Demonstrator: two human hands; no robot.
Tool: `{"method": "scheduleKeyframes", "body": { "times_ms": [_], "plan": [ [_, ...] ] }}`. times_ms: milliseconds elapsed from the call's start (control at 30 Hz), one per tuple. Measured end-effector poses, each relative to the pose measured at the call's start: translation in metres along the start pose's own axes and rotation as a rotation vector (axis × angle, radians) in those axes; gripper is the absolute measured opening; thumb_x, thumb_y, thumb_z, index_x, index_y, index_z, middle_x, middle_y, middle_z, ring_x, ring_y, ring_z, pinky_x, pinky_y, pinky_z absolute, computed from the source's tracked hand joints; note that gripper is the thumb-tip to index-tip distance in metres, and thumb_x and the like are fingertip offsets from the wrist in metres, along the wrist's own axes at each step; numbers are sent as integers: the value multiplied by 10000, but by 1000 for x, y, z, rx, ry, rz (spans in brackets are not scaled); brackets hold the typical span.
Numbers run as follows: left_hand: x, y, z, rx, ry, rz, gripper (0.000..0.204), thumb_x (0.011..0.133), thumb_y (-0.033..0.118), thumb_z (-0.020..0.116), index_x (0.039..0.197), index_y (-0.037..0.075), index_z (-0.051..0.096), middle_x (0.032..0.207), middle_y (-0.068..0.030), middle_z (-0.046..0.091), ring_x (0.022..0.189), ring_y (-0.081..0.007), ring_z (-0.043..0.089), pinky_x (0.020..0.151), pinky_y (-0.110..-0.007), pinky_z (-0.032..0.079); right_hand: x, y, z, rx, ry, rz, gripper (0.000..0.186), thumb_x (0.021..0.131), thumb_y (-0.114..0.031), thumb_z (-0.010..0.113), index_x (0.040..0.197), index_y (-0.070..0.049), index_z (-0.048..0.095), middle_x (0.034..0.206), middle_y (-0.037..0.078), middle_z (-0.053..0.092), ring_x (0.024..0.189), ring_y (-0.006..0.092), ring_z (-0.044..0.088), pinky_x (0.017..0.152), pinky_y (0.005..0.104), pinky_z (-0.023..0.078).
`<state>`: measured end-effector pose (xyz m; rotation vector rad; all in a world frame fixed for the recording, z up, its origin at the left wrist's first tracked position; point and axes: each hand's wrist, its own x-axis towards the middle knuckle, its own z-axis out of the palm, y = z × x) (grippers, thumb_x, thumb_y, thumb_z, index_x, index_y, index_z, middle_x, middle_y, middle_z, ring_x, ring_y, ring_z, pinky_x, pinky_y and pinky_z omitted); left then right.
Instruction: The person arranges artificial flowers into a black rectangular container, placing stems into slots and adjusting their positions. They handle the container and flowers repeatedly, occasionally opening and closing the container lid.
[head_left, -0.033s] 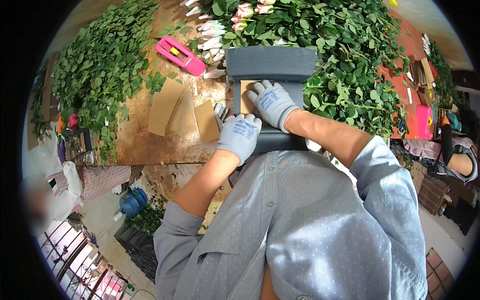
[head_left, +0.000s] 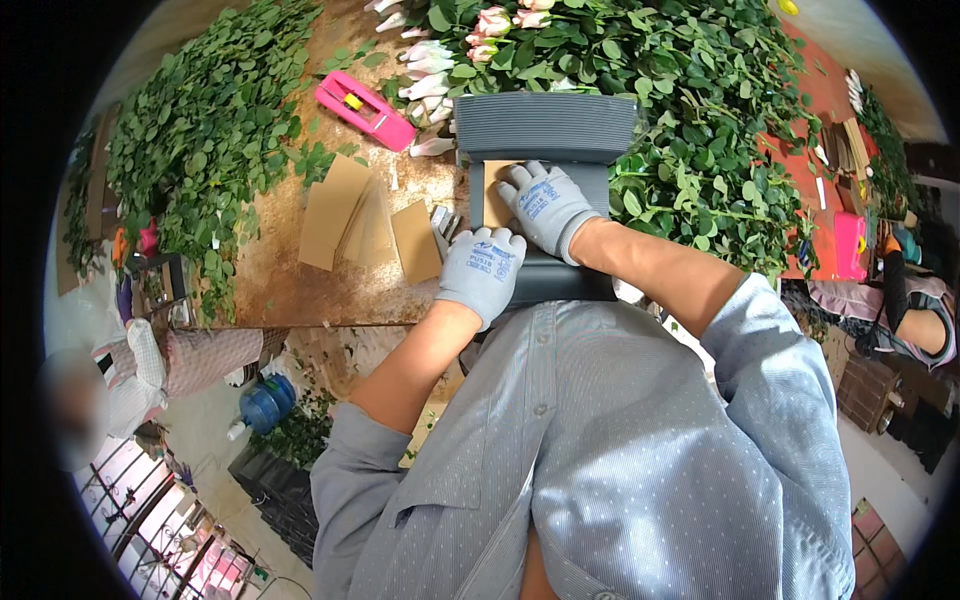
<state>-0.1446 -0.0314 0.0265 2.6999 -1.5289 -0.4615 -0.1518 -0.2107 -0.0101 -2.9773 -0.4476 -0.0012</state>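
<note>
Both hands wear pale grey gloves. My left hand (head_left: 484, 268) is curled closed at the left edge of a dark grey folded sheet (head_left: 545, 130) with a ridged far flap. Beside its knuckles shows part of a silver metal tool (head_left: 444, 228); its kind is hard to make out, and the fingertips are hidden. My right hand (head_left: 546, 208) lies flat, fingers stretched forward, over a tan cardboard piece (head_left: 494, 190) on the sheet's middle panel, covering much of it. Several more tan cardboard pieces (head_left: 334, 215) lie left of my left hand.
A pink tape dispenser (head_left: 366, 110) stands on the brown table (head_left: 280, 285). Leafy rose stems (head_left: 690, 130) pile up behind and right, with pink roses (head_left: 490, 22) and wrapped heads (head_left: 428, 68) at the back. More foliage (head_left: 190, 130) covers the left. Other people work at both sides.
</note>
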Motion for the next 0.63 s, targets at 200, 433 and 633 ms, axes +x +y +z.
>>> {"method": "scheduleKeyframes", "body": {
  "times_ms": [200,433,633],
  "plan": [
    [-13,4,24,173,368,-49,239,828,179,630,1058,116,636,967,-25,593,862,-216,586,743,-388,457,10,-6,-1,-26,-143,18,313,928,-223,595,1194,-80,678,1236,129,619,1172,318,590,918,451,495],
    [-16,19,27,97,530,-221,401,856,171,585,1243,77,637,1215,-106,608,1059,-264,587,1034,-505,433,12,-3,-10,-19,-189,9,353,883,-194,638,1227,-116,661,1298,121,581,1230,328,557,922,479,500],
    [-83,61,35,-113,603,-448,758,679,367,836,1376,159,624,1489,-128,514,1414,-305,446,1195,-596,294,22,-3,-5,-39,-388,26,790,770,-337,838,1487,-175,549,1476,124,468,1331,338,468,1058,521,461]
  ]
}}
